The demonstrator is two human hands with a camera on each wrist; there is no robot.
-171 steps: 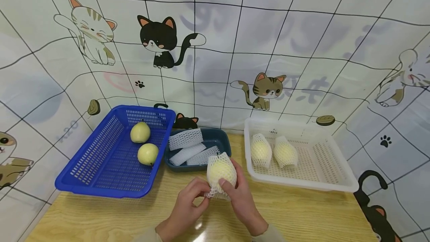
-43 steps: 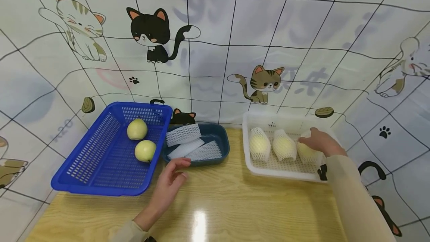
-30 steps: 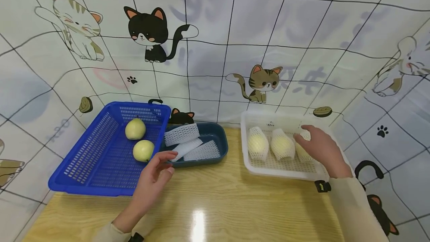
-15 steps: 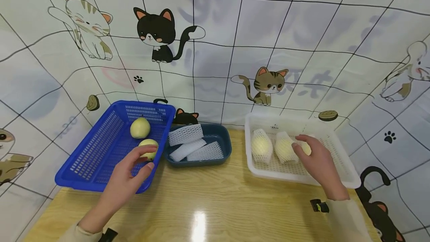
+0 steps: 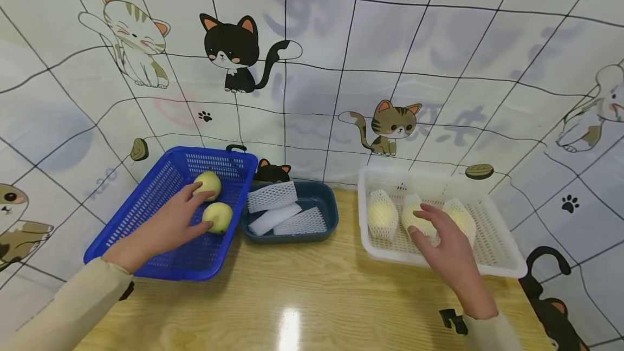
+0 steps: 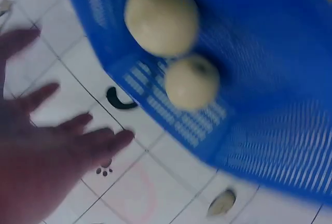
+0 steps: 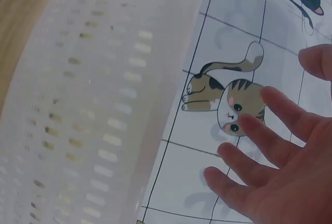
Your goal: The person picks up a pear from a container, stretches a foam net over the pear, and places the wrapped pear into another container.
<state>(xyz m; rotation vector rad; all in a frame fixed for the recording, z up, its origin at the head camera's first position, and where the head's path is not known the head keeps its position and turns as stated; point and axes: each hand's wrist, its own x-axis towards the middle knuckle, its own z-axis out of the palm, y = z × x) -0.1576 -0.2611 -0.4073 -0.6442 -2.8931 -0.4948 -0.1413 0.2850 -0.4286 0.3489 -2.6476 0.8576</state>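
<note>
In the head view my left hand reaches over the blue basket, fingers spread beside two pale green fruits, one at the back and one nearer. The left wrist view has the same hand blurred, fingers apart, with a gap to both fruits. My right hand hovers above the front of the white basket, holding nothing, near the middle net-wrapped fruit. Its fingers are spread in the right wrist view, where the hand is beside the white basket's wall.
A dark teal tray between the baskets holds several white foam nets. Two other net-wrapped fruits lie in the white basket, at its left and right. A cat-print sheet rises behind the wooden table.
The net-wrapped fruit I held in both hands earlier now lies in the white basket. My left hand has moved left over the blue basket, and my right hand has drawn back from the right-hand fruit.
</note>
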